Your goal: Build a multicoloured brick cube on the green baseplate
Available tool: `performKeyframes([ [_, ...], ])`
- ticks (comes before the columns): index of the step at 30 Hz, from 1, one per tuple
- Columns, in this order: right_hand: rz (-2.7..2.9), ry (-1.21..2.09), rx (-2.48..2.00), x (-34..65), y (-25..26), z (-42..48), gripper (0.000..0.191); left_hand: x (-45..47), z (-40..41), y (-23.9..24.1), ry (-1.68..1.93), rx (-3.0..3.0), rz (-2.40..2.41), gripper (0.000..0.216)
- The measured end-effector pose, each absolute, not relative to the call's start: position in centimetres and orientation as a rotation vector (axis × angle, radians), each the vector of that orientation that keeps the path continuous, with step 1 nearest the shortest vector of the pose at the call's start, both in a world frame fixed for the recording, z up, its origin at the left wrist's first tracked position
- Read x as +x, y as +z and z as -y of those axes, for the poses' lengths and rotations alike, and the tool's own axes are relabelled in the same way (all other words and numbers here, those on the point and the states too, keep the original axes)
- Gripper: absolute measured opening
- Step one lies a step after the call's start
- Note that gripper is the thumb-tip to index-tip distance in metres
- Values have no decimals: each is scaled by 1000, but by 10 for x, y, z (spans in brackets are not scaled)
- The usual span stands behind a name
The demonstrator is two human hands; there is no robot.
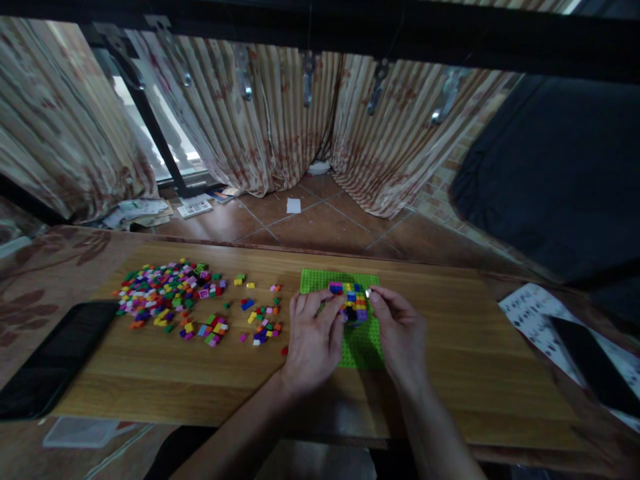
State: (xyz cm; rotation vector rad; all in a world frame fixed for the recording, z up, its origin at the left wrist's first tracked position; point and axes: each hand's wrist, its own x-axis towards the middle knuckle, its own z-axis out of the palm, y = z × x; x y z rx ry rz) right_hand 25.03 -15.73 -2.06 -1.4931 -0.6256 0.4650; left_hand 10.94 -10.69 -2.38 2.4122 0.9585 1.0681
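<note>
In the head view, the step in hand looks like adding a piece: the fingers of the right hand pinch a small pale brick just right of the colourful brick block, while those of the left hand touch its left side, their grip unclear. Seating it would call for careful lining-up and steady support on the green board. Loose bricks crowd the space left of the fingers, the tabletop offers room rightward, and its near edge passes below the wrists.
</note>
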Motion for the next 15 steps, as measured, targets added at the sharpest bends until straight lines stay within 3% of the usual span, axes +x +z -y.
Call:
performKeyframes([
  [15, 968, 336, -1576, 249, -21, 162, 17, 115, 104, -22, 1185, 2177, -1031, 13],
])
